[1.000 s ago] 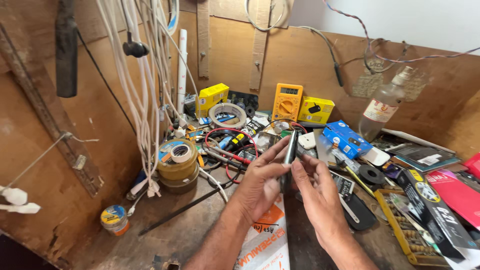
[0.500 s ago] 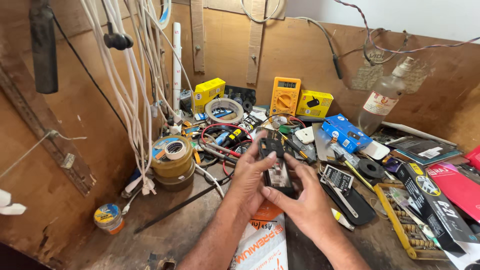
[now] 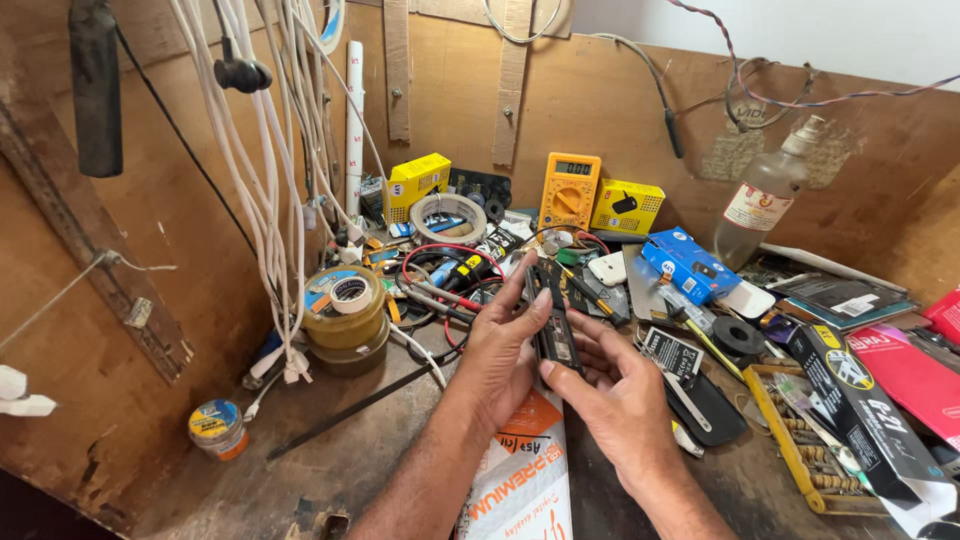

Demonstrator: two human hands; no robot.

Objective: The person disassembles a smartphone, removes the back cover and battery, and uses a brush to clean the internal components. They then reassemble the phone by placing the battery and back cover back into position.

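Head cam: left hand (image 3: pixel 497 355) and right hand (image 3: pixel 615 395) both grip a narrow black strip-shaped device (image 3: pixel 553 325), held above the cluttered wooden workbench (image 3: pixel 330 450). Left fingers curled along its left edge, right fingers pinching the lower end from the right. Stack of brown tape rolls (image 3: pixel 345 320) well to the left, bundle of white cables (image 3: pixel 270 170) above it. Yellow multimeter (image 3: pixel 569 190) stands behind, blue cardboard box (image 3: pixel 690 265) to the right. White-orange printed bag (image 3: pixel 525 480) lies under the wrists.

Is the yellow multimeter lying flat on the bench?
No, the yellow multimeter stands upright against the wooden back wall, its dial facing the camera.
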